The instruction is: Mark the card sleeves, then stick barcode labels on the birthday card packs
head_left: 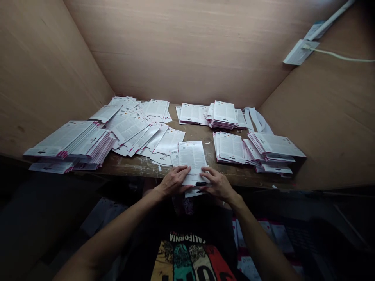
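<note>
At the front edge of the table, a flat white printed packet [191, 158] lies with its lower flap [191, 180] toward me. My left hand [174, 181] grips its left edge, fingers on top and thumb low on the flap. On the opposite edge, my right hand [218, 183] has its fingers curled over the packet. Dark oblong shapes show on the flap beside the right fingers; whether they are hang holes or a small black object, I cannot tell. Another packet [174, 158] is partly covered at the left.
Loose packets [129, 127] spread over the left of the wooden table [199, 134]. Stacks stand at far left [70, 144], back right [224, 115] and right [272, 150]. White strips [258, 119] lie by the right wall. Plywood panels [175, 50] enclose the table; a cable [342, 57] hangs right.
</note>
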The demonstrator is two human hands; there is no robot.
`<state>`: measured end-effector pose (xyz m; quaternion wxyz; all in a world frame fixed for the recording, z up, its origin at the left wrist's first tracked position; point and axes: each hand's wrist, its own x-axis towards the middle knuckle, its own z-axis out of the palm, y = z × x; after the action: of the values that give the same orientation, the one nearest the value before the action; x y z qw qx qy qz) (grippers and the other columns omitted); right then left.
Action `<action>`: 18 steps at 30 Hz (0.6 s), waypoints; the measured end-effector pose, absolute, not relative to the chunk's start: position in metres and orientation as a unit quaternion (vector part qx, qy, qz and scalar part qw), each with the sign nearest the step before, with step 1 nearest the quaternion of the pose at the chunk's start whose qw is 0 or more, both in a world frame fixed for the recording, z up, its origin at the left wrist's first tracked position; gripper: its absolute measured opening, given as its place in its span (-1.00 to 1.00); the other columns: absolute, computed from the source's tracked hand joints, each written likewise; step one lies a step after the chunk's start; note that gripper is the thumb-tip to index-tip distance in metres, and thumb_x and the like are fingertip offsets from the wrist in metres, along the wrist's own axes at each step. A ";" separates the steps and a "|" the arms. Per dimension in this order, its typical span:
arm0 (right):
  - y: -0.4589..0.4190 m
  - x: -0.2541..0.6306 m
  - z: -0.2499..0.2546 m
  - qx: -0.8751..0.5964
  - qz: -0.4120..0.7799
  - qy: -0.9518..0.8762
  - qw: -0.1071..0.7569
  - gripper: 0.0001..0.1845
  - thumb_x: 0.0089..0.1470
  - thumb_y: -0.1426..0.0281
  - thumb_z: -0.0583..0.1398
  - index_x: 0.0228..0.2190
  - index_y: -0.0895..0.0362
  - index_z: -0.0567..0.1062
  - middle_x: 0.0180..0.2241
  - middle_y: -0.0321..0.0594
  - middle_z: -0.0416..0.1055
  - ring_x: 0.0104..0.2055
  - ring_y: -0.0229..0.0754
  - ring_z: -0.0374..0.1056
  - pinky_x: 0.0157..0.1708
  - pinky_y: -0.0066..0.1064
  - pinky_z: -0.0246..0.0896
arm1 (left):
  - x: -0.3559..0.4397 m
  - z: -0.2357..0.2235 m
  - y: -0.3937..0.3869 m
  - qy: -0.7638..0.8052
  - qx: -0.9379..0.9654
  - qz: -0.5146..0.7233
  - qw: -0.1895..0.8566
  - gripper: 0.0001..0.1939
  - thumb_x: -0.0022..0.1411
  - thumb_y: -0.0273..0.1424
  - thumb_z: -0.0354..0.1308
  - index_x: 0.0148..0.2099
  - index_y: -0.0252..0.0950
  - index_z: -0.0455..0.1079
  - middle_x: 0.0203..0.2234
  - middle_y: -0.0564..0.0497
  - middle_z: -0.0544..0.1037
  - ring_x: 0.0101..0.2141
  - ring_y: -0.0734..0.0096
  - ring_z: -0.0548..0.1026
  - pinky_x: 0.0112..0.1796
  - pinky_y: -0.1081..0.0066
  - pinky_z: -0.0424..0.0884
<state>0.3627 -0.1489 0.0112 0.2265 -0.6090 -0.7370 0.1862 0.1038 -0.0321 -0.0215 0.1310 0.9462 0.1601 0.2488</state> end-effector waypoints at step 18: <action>-0.106 0.321 0.027 -0.835 0.170 -0.506 0.138 -0.52 0.28 0.00 0.19 -0.03 0.14 0.49 -0.06 0.05 0.52 -0.05 0.13 0.50 -0.14 -0.22 0.27 | 0.112 0.011 -0.032 0.536 0.722 0.288 0.330 -0.36 0.32 -0.28 0.27 0.36 -0.32 0.22 0.11 -0.27 0.53 -0.08 0.12 0.61 -0.01 0.15 0.54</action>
<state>0.3206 -0.1057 0.0272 0.1383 -0.8345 -0.5056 0.1698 0.1117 -0.0320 0.0109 0.3304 0.7217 0.5358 0.2879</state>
